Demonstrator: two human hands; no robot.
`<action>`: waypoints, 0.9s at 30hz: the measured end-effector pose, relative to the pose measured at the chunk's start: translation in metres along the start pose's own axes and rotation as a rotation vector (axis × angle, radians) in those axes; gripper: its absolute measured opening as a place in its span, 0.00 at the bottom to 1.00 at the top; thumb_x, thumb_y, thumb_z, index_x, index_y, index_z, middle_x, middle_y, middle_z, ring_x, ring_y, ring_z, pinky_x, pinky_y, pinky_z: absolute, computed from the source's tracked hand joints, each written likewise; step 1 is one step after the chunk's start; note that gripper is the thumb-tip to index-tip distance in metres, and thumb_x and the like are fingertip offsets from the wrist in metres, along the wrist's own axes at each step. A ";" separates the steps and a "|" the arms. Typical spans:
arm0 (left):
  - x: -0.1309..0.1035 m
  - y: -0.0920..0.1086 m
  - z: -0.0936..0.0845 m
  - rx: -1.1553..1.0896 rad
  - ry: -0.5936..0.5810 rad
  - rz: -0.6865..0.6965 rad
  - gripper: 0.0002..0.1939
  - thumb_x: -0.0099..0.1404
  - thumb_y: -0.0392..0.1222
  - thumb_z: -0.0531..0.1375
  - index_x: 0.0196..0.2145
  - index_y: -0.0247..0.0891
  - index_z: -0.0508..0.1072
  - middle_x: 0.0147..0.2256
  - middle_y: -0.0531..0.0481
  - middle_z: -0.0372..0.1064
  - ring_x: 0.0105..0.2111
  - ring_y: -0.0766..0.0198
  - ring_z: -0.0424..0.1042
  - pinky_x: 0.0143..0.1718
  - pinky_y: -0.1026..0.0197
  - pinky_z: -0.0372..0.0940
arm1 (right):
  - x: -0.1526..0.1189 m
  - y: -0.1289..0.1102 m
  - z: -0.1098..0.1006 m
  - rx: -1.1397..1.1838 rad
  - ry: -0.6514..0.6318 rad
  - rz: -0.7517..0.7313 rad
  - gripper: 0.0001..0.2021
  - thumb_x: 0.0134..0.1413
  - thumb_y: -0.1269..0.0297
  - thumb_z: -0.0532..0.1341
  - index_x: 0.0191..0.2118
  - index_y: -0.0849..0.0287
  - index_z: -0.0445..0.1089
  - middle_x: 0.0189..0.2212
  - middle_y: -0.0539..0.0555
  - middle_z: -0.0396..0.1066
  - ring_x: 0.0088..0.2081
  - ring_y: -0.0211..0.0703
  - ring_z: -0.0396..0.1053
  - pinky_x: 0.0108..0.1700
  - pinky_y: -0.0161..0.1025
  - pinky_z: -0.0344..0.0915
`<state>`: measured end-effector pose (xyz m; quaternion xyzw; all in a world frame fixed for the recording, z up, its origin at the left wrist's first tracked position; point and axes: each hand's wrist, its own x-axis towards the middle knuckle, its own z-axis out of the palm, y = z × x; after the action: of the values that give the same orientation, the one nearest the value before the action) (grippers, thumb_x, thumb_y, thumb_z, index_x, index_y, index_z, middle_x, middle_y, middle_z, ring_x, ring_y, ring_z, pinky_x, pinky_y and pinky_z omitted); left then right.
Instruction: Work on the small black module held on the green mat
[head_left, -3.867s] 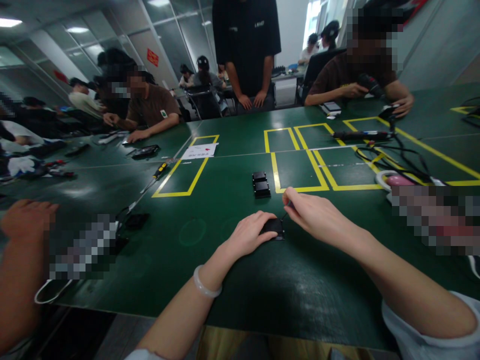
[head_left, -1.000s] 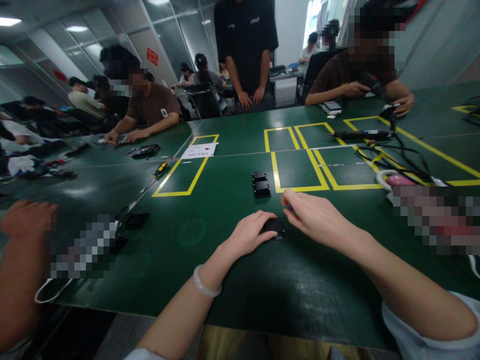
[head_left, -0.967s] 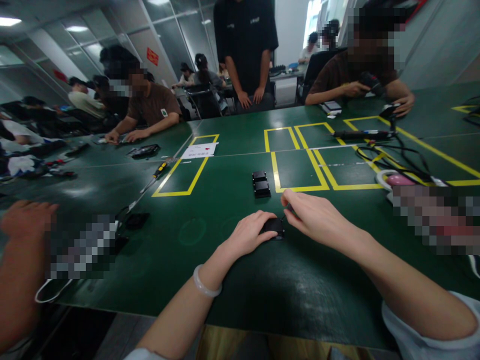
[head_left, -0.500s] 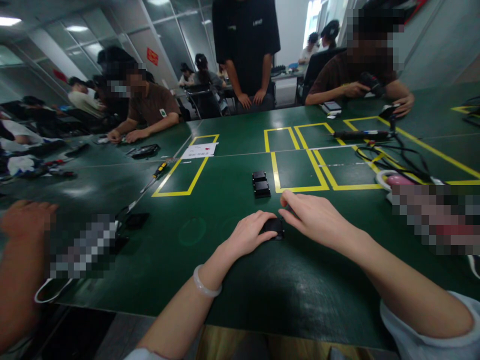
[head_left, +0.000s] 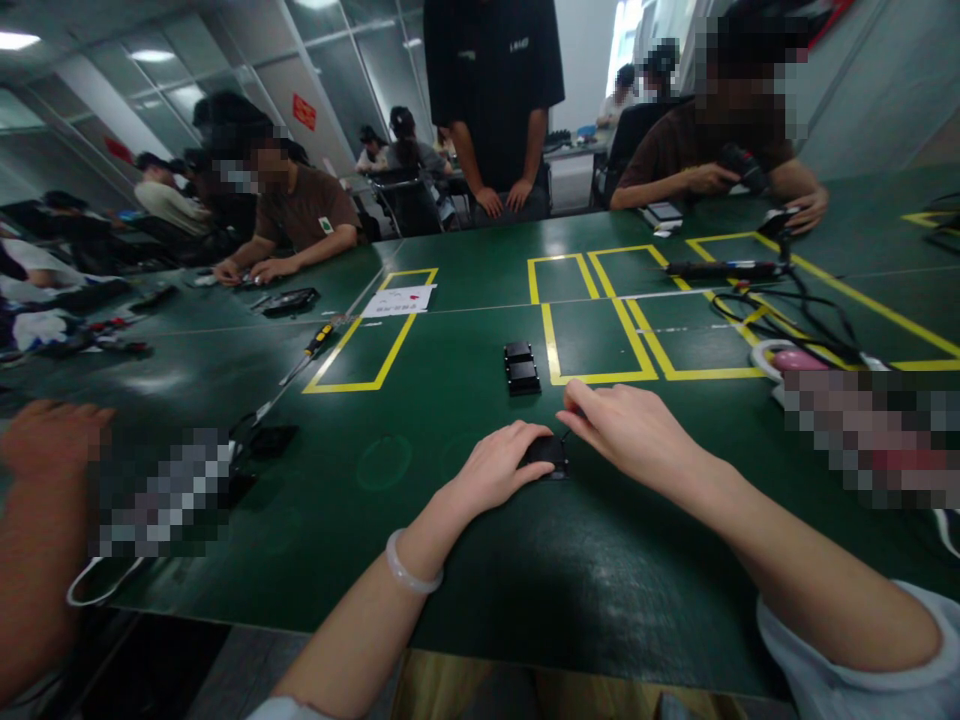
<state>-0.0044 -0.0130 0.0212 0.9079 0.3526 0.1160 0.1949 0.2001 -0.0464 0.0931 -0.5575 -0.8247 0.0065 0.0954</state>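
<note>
My left hand [head_left: 504, 462] is wrapped round a small flat black part [head_left: 557, 458] on the green table, thumb on the near side and fingers over the far side. Much of that part is hidden under the hand. Just to its right, my right hand [head_left: 615, 420] is closed in a pinch, fingertips close to the part's upper right edge. A thin dark bit shows below the fingertips, too small to name. Beyond both hands lie two similar black blocks [head_left: 522, 368], one behind the other.
Yellow tape outlines [head_left: 600, 380] mark the green table [head_left: 450, 560]. A yellow-and-black screwdriver [head_left: 320, 342] and a paper sheet [head_left: 399, 300] lie to the left. A black pen-shaped tool [head_left: 724, 270] with cables lies right. Another person's arm [head_left: 52, 520] rests at the left edge; people sit opposite.
My right fingertips have curled into a tighter pinch beside the black part, and a thin dark bit now shows beneath them. My left hand has stayed in place.
</note>
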 end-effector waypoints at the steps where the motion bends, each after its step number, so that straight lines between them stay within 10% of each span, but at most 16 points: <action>1: 0.000 0.000 0.000 -0.002 -0.001 0.001 0.18 0.69 0.50 0.56 0.53 0.42 0.64 0.48 0.47 0.68 0.48 0.55 0.69 0.50 0.54 0.65 | 0.000 0.000 0.000 0.006 -0.008 -0.003 0.09 0.66 0.60 0.47 0.41 0.57 0.61 0.31 0.54 0.73 0.31 0.45 0.70 0.29 0.38 0.51; 27: 0.000 -0.001 0.001 0.002 -0.003 0.006 0.17 0.69 0.49 0.56 0.53 0.42 0.64 0.48 0.47 0.67 0.47 0.55 0.69 0.49 0.54 0.66 | 0.001 0.002 -0.001 0.036 -0.039 -0.001 0.08 0.66 0.61 0.48 0.40 0.57 0.60 0.30 0.52 0.73 0.31 0.45 0.70 0.29 0.37 0.51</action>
<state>-0.0046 -0.0127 0.0205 0.9094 0.3495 0.1148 0.1942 0.2019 -0.0447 0.0936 -0.5551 -0.8263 0.0321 0.0892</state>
